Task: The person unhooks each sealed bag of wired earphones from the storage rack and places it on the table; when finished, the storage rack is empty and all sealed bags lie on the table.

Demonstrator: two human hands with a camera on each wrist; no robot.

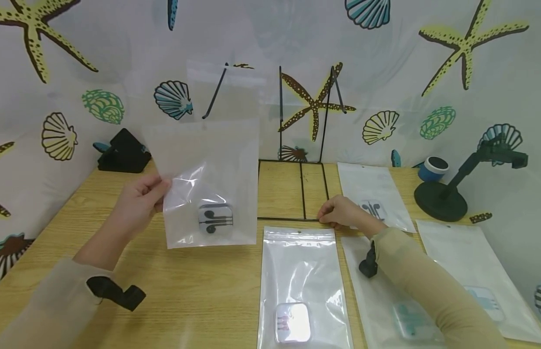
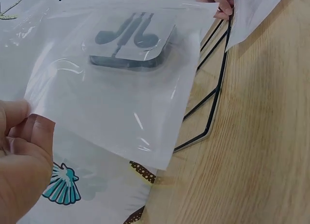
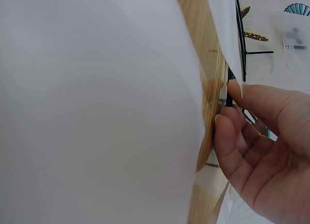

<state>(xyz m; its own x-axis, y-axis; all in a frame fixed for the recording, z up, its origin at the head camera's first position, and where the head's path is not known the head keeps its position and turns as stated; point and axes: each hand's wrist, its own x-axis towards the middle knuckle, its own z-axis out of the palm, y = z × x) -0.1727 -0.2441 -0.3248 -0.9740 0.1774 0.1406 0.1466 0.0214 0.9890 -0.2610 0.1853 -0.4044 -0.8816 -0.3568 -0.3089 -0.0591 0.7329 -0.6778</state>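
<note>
My left hand (image 1: 141,198) pinches the left edge of a clear-and-white plastic bag (image 1: 209,160), holding it upright above the table. Inside, low in the bag, sits a square case with dark earphones (image 1: 215,218); the left wrist view shows the earphones (image 2: 128,33) large. At the front right corner of a black wire rack (image 1: 302,194), my right hand (image 1: 346,212) pinches the wire between thumb and fingers. In the right wrist view, the right hand (image 3: 266,141) is close to a dark wire piece, partly hidden by white plastic. The raised bag covers the rack's left part.
A bag with a shiny case (image 1: 305,266) lies in front of the rack. More bagged earphones lie on the right, including a back bag (image 1: 368,184) and a far-right bag (image 1: 457,252). Behind them stand a blue-white jar (image 1: 433,169) and a black stand (image 1: 441,198). A black holder (image 1: 124,152) is back left.
</note>
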